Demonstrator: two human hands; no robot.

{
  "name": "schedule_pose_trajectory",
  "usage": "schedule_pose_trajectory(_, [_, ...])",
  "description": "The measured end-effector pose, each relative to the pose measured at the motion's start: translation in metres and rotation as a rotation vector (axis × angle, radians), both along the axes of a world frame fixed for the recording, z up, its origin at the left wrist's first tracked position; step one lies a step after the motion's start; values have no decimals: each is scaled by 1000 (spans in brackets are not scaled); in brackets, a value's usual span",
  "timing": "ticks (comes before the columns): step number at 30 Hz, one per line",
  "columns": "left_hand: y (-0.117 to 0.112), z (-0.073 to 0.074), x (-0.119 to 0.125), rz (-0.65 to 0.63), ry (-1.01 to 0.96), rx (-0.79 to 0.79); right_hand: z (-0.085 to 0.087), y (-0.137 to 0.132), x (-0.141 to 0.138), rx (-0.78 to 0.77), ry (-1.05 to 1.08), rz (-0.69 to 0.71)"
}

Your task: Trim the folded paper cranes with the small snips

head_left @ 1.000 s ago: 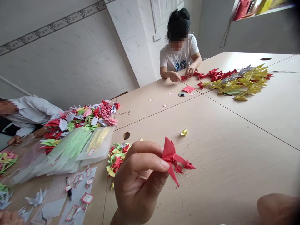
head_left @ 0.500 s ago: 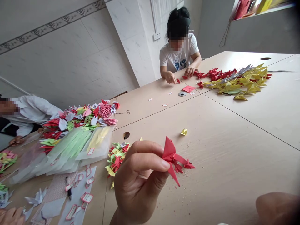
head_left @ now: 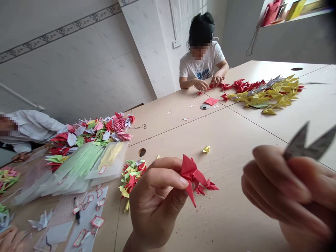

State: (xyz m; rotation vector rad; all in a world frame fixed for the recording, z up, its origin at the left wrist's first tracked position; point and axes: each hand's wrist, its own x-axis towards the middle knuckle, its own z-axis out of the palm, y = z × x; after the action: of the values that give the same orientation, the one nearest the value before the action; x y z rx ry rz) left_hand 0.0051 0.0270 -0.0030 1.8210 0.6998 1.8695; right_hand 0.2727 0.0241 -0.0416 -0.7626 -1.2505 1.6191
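My left hand pinches a red folded paper crane between thumb and forefinger, holding it above the wooden table. More small red cranes hang joined below it. My right hand is raised at the right, blurred and close to the camera, its fingers closed on a grey folded paper crane. A small pile of mixed red, green and yellow cranes lies just left of my left hand.
A small yellow folded piece lies on the table. A long heap of red and yellow cranes is at the far right. A person in a white shirt works opposite. Another person's sleeve sits left, behind coloured cranes and plastic packets.
My right hand has risen from the bottom right corner into view, holding a grey crane. My left hand stays in place with the red crane. The person opposite moved their hands.
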Motion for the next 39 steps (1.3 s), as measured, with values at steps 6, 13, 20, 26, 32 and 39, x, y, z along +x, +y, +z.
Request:
schedule_pose_trajectory(6, [-2,0,3,5,-3,-66,50,24,-40,164,-55,-9])
schedule_pose_trajectory(13, [-3,-4,2,-25,48,-72,40,28,-46,497,-178,-107])
schedule_pose_trajectory(20, [-4,-10,-1,-41,52,-74,38,28,-45,670,-210,-164])
schedule_pose_trajectory(26, [-2,-9,3,-25,67,-44,36,28,-44,750,-255,-168])
schedule_pose_trajectory(32, [-7,-12,9,-7,40,-46,34,27,-43,789,-301,-180])
schedule_pose_trajectory(39, [-6,-20,10,-94,53,-266,27,27,-30,778,-340,-139])
